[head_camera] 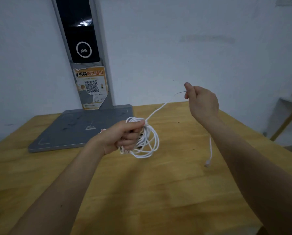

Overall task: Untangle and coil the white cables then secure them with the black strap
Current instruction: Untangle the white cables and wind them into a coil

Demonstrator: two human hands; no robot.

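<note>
White cables [147,138] bunched in loops, gripped by left hand [125,136] above worktop [158,192]; one strand running up and right, pinched in right hand [201,102], loose plug end [208,162] dangling below. Black strap not visible.

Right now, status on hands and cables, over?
Left hand grips white cable coil. Right hand pinches one strand pulled up and away, plug end dangling. No black strap in view. Nothing obstructing.
</note>
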